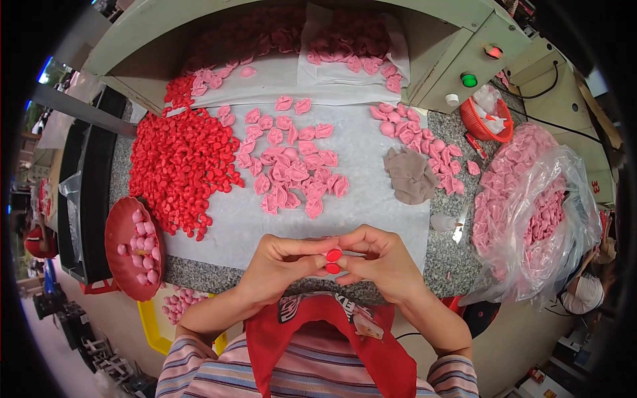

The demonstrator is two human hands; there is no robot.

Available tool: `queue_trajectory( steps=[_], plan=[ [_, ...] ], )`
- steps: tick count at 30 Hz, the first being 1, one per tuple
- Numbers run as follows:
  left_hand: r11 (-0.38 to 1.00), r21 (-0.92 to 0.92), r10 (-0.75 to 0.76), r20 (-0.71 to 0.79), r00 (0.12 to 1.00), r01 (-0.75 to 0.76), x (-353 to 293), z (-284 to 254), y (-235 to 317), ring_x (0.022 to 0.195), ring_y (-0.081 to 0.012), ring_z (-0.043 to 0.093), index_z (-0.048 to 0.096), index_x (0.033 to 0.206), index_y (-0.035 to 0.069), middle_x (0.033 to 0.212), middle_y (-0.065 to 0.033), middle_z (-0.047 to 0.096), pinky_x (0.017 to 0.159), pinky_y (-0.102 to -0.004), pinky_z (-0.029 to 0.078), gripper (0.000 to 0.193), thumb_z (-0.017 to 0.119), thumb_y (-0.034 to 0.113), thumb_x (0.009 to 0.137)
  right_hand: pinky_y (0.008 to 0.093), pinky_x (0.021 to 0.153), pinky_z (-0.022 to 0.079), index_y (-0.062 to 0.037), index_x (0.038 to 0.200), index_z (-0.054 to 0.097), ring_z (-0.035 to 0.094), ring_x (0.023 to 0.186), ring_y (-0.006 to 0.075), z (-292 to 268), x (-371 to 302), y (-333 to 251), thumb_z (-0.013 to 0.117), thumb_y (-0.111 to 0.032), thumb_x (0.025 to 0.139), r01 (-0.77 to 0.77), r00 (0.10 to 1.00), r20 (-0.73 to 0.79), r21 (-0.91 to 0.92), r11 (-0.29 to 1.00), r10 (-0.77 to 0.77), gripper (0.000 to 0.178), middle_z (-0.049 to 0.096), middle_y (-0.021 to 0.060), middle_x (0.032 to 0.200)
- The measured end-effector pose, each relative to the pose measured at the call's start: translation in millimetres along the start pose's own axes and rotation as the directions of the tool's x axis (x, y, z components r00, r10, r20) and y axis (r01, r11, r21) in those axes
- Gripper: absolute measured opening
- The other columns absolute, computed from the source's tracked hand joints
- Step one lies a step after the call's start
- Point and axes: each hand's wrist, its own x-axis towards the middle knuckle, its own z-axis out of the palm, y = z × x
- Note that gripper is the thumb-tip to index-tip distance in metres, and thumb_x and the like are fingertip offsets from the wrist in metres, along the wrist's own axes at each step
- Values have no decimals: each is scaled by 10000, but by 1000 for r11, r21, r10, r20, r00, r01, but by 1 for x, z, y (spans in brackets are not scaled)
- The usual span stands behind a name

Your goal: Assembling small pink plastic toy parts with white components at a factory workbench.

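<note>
Close together above the table's near edge, my left hand [282, 262] and my right hand [381, 259] both pinch with thumb and fingers. Between the fingertips show two glossy red round-faced pieces [334, 255], one above the other. A bit of pale pink shows beside them, mostly hidden by my fingers. Beyond my hands, pink rubbery pieces with frilled edges [292, 174] lie in a loose pile on white paper [232, 229]. Left of these is a large heap of small red pieces [179, 162], some with round flat faces.
At the left edge a red scalloped dish [114, 245] holds pink balls; a yellow tray [151, 328] sits below it. On the right are a grey cloth [410, 176], a knife [459, 224], a red basket [494, 126] and a bulky plastic bag [531, 259]. A metal machine [441, 76] spans the back.
</note>
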Motion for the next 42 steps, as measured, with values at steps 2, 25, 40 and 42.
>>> queue_trajectory(
  steps=[2, 25, 40, 42],
  plan=[
    [1000, -3, -4, 0, 1000, 4, 0, 1, 0, 924, -153, 571, 589, 1045, 34, 1075, -118, 575, 759, -270, 511, 242, 539, -11, 813, 272, 628, 550, 1, 957, 536, 608, 833, 175, 0, -1, 0, 560, 16, 782, 5, 1000, 0, 7, 1000, -5, 178, 592, 114, 969],
    [999, 8, 36, -43, 998, -36, -5, 6, 1, 853, -162, 598, 598, 1023, 11, 994, -131, 606, 691, -261, 525, 237, 557, -20, 791, 269, 621, 551, 0, 981, 534, 608, 816, 167, 5, -8, 2, 543, -2, 800, 11, 1000, -30, 18, 1000, -10, 181, 602, 101, 933],
    [999, 11, 41, -40, 998, -40, -8, 4, 4, 840, -172, 602, 597, 1019, 2, 974, -138, 609, 689, -264, 527, 236, 547, -29, 790, 265, 621, 551, -11, 978, 534, 609, 815, 162, 11, -8, 2, 550, -13, 805, 20, 999, -28, 24, 1000, -19, 175, 603, 91, 919],
    [999, 9, 43, -40, 998, -43, -9, 3, 3, 840, -172, 602, 597, 1020, 1, 973, -138, 610, 688, -265, 527, 236, 549, -27, 790, 266, 622, 552, -12, 979, 534, 608, 816, 161, 11, -9, 2, 549, -11, 803, 14, 1000, -29, 24, 1000, -13, 176, 602, 90, 921]
  ],
)
